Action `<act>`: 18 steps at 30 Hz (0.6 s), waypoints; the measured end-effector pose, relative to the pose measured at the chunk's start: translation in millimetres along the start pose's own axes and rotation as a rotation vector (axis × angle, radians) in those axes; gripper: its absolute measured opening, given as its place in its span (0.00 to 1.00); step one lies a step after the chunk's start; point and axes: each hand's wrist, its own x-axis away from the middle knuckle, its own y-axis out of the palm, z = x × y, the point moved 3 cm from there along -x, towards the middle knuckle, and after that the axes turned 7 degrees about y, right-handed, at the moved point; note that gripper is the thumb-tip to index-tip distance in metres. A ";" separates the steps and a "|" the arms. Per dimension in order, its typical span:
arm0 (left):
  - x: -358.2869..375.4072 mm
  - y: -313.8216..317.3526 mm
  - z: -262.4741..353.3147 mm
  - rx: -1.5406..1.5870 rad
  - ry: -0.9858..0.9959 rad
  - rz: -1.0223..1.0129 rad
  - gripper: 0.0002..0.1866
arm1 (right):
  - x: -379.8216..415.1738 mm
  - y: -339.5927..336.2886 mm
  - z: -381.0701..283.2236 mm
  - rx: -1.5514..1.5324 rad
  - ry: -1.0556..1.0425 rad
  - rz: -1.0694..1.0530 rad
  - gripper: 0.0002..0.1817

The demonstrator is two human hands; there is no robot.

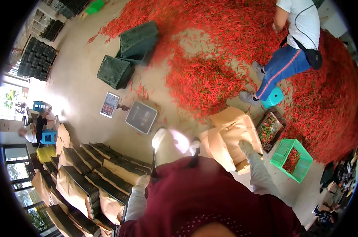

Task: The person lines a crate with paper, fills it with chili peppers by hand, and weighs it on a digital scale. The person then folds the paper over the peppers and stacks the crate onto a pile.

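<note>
My right hand [246, 147], in a pale sleeve, is at the right side of a large sheet of brown paper [226, 136], its fingers closed on the paper. The paper stands up in creased folds on the floor in front of me; whatever lies under it is hidden. Down at my left side, my left hand [142, 181] is by the edge of stacked dark crates [113, 179] lined with brown paper. Its fingers are too small and blurred to read. Just right of the brown paper sits a dark crate [270, 129] holding red and green chili peppers.
Red chili peppers [206, 83] cover much of the floor ahead. A co-worker [293, 47] bends over them beside a turquoise stool [273, 98]. A green basket [291, 160] stands at right. Ahead-left are a platform scale [142, 117], its display [109, 104] and dark green crates [115, 72].
</note>
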 end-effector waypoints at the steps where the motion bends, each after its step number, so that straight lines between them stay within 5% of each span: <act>1: -12.6 -2.7 -6.5 -0.045 0.026 -0.014 0.11 | 12.1 9.0 11.0 0.031 0.096 -0.036 0.21; 4: -81.2 -15.2 -15.0 -0.395 0.455 0.003 0.12 | 49.1 42.5 53.4 0.198 0.096 -0.145 0.18; 5: -44.5 -24.9 30.8 -0.560 0.477 0.080 0.13 | 49.6 67.9 75.9 0.376 0.030 -0.171 0.18; 6: -85.2 -27.8 97.6 -0.543 0.564 0.053 0.13 | 39.7 68.1 80.6 0.141 0.257 -0.101 0.21; 7: -96.3 -25.9 129.0 -0.445 0.519 0.026 0.13 | 18.8 131.5 133.0 0.408 0.076 -0.247 0.22; 8: -110.8 -23.8 162.4 -0.373 0.508 0.009 0.13 | 91.4 47.3 35.7 0.170 0.288 -0.263 0.23; 9: -156.2 -2.6 266.5 -0.370 0.595 -0.054 0.13 | 108.6 70.7 52.5 0.024 0.309 -0.067 0.23; 12: -169.2 39.1 379.2 -0.381 0.704 -0.157 0.13 | 85.6 70.1 10.9 -0.053 0.307 -0.047 0.21; 18: -161.5 50.6 449.3 -0.436 0.860 -0.305 0.12 | 22.4 41.4 -92.0 -0.135 0.187 0.040 0.19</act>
